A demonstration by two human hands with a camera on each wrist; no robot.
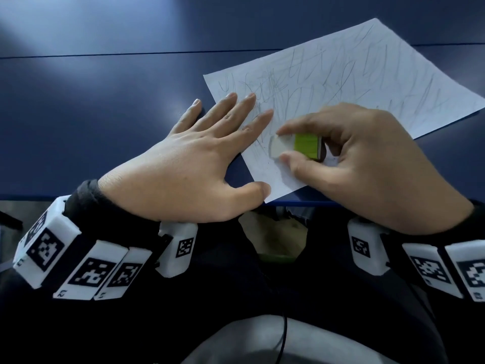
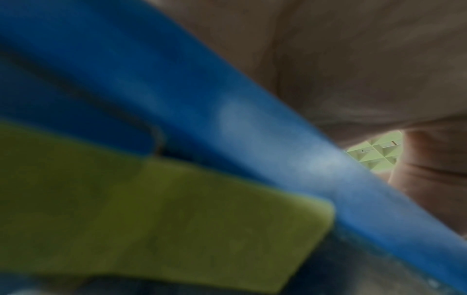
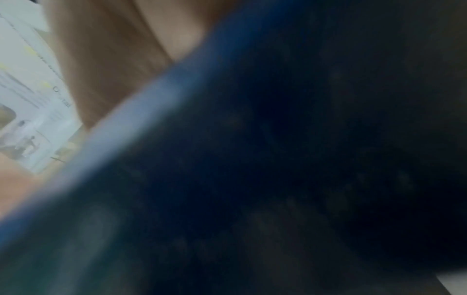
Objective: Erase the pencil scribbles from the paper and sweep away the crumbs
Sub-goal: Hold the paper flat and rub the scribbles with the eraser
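Paper [image 1: 354, 82] lies at the upper right of the head view on the blue table [image 1: 105, 101], its surface covered in pencil scribbles [image 1: 328, 72]. It looks thin and light, likely to slide or crumple under rubbing, so it wants pinning flat close to the rubbed patch. The left hand [image 1: 189, 164] does this at centre frame, fingers straight and spread, pressing the sheet's left edge. The right hand [image 1: 367, 164] pinches a white eraser [image 1: 280, 147] with a green sleeve between thumb and forefinger, its tip on the sheet's lower left corner. Both wrist views are too blurred to add detail.
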